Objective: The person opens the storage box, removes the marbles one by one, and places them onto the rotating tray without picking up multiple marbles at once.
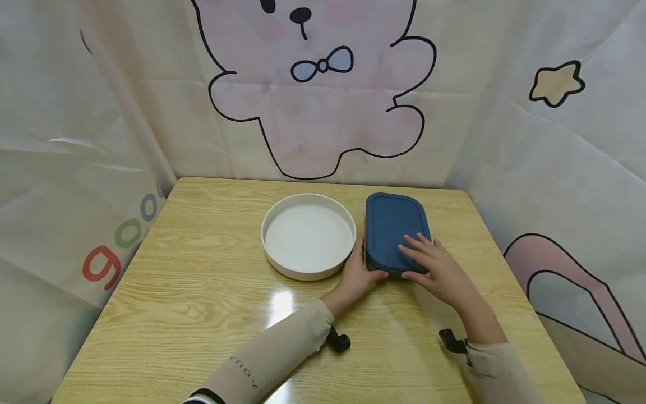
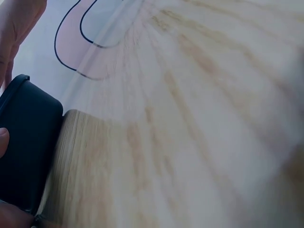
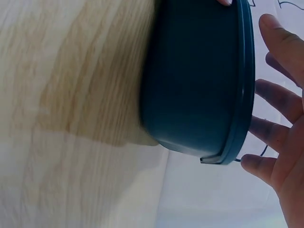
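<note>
A blue food container (image 1: 388, 224) with a fitted lid sits on the right half of the table. My left hand (image 1: 355, 280) grips its near left corner, thumb along the front wall and fingers down the left side. Over the lid's right part, my right hand (image 1: 436, 266) spreads its fingers out straight, fingertips right at the lid. In the right wrist view those spread fingers (image 3: 273, 133) lie beside the lid rim. The container's dark wall (image 2: 31, 142) fills the left edge of the left wrist view.
A round white shallow dish (image 1: 309, 238) stands left of the container, close to my left hand. Under both is a light wood table (image 1: 202, 314). Printed fabric (image 1: 323, 129) hangs behind the table and along both sides.
</note>
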